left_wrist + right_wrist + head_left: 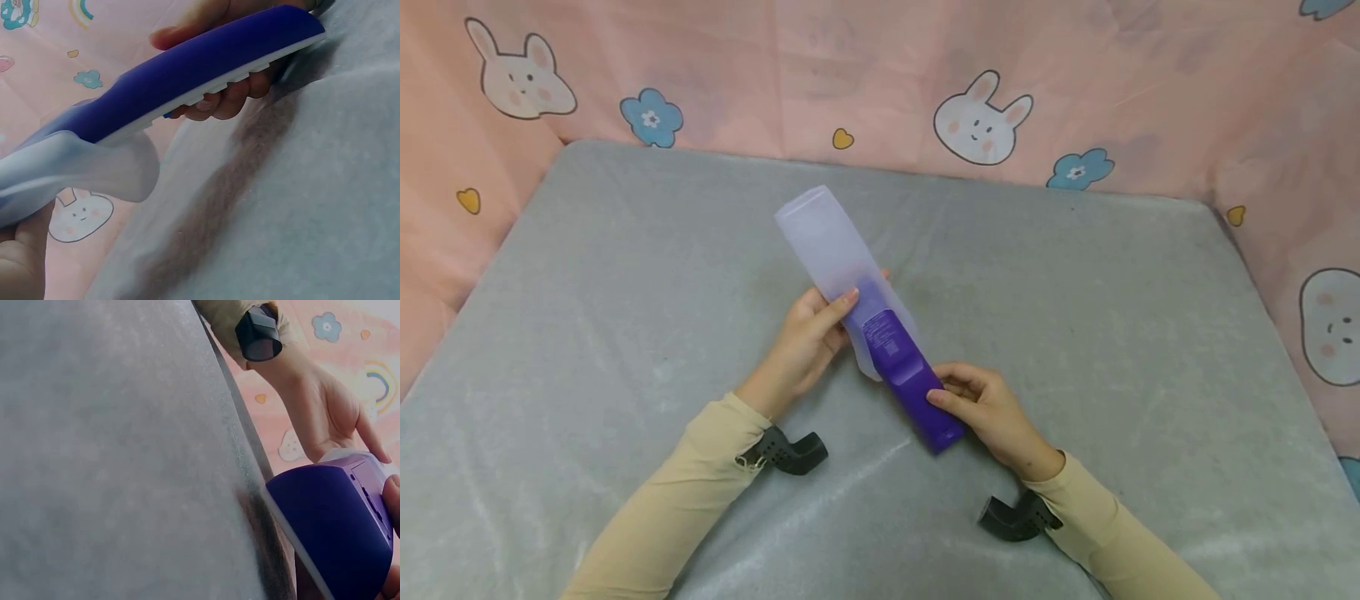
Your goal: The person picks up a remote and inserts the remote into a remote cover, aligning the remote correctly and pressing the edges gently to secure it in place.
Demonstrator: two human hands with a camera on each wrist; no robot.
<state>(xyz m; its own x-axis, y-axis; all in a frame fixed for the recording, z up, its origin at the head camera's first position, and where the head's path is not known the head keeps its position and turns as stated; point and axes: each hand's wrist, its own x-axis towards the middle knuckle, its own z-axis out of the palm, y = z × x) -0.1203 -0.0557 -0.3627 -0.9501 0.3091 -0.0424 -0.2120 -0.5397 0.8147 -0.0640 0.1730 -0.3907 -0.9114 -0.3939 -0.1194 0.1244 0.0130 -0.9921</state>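
A remote control [917, 392] with a purple back and printed label lies slanted between the hands, partway inside a translucent whitish cover [827, 237]. My left hand [805, 337] grips the cover around its middle, thumb on top and fingers beneath. At the near end, my right hand [981, 408] holds the bare part of the remote, its thumb on the purple back. In the left wrist view, the remote's white face [206, 94] with raised buttons points downward, and the cover's mouth [134, 165] hangs loose below it. The right wrist view shows the remote's purple end [331, 525] up close.
A grey cloth-covered table [625, 292] spreads beneath both hands. Pink curtains [880, 75] with rabbit and flower prints stand along its back and sides. Black wrist cameras [793, 452] are strapped at both sleeves.
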